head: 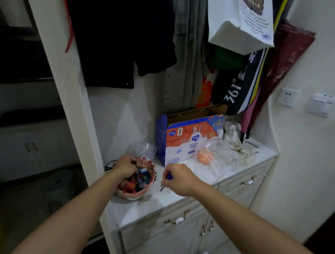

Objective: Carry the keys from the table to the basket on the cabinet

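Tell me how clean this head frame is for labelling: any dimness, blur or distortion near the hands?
Head view: dim overall, with dark corners; wide-angle bending bows the cabinet edges; the basket contents are a soft, colourful jumble; the small item in the right hand is too blurred to identify; the left hand is fairly sharp.

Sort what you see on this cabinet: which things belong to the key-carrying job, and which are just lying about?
Job: keys held in right hand; pink basket, left hand on it.
Lying about: yogurt carton; clear plastic bags; umbrellas.
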Demonstrator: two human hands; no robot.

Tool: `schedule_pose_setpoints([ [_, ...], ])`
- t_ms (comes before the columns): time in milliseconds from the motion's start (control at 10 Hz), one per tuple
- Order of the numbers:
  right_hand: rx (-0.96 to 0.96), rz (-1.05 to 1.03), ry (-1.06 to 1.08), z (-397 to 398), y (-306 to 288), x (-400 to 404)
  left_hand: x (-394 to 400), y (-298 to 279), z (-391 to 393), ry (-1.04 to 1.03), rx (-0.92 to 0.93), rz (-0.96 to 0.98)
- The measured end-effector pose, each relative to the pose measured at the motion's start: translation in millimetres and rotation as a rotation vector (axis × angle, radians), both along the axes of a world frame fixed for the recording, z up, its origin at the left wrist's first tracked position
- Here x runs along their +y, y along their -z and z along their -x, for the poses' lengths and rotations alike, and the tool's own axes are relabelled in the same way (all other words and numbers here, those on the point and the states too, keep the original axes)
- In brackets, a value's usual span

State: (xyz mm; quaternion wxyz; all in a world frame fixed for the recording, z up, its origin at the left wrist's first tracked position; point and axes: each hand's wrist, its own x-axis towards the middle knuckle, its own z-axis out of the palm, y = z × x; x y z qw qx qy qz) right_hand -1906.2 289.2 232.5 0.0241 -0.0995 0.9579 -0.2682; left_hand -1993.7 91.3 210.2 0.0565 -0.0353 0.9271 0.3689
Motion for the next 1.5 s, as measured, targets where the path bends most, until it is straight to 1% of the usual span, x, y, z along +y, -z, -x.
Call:
schedule_pose_setpoints([
  [100, -0.004, -0.02, 0.008, 20.0, 7.1, -12.6, -11.1, 18.1, 17.4, 0.005, 0.0, -0.004],
  [200, -0.004, -0.049, -0.007, 36.7, 15.0, -25.5, -15.2, 32.4, 22.7, 0.06, -0.001, 0.103],
  [300, -0.022, -0.048, -0.033, 53.6, 19.4, -40.6, -8.5, 35.5, 24.7, 0.131, 0.027, 0.119],
  [400, -0.027, -0.05, -0.061, 71.3, 21.5, -55.6, -8.5, 27.2, 27.8, 0.207, 0.02, 0.186],
  [500, -0.04, -0.032, -0.104, 86.3, 22.9, -67.9, -14.9, 17.9, 17.9, 0.319, 0.073, 0.325],
  [600, -0.052, -0.053, -0.151, 98.3, 27.1, -76.4, -24.7, 15.8, -7.4, 0.4, 0.276, 0.788],
  [700, -0.067, -0.13, -0.203, 106.6, 29.7, -82.7, -41.9, 21.9, -29.2, 0.49, 0.421, 1.13],
  [800, -0.072, -0.124, -0.233, 113.1, 33.0, -89.8, -58.2, 23.9, -42.3, 0.559, 0.546, 1.121],
  [900, -0.077, -0.119, -0.233, 115.3, 37.8, -95.1, -64.1, 24.9, -51.7, 0.554, 0.558, 1.139],
  [1000, -0.06, -0.149, -0.257, 114.4, 44.6, -94.4, -62.7, 20.7, -60.5, 0.494, 0.528, 1.132],
  [1100, -0.061, -0.222, -0.287, 109.1, 43.8, -89.0, -59.0, 13.6, -70.1, 0.434, 0.45, 1.163],
  [1200, -0.049, -0.267, -0.311, 105.0, 41.2, -79.8, -53.4, 6.5, -78.6, 0.421, 0.414, 1.169],
  [1300, -0.047, -0.291, -0.344, 100.2, 31.7, -70.4, -50.0, -2.4, -83.5, 0.41, 0.366, 1.13],
  [1400, -0.059, -0.283, -0.392, 95.5, 19.8, -59.0, -45.2, -19.8, -88.4, 0.361, 0.341, 0.918],
  [1500, -0.046, -0.267, -0.45, 92.9, 0.2, -47.1, -50.7, -39.3, -89.6, 0.253, 0.313, 0.64],
])
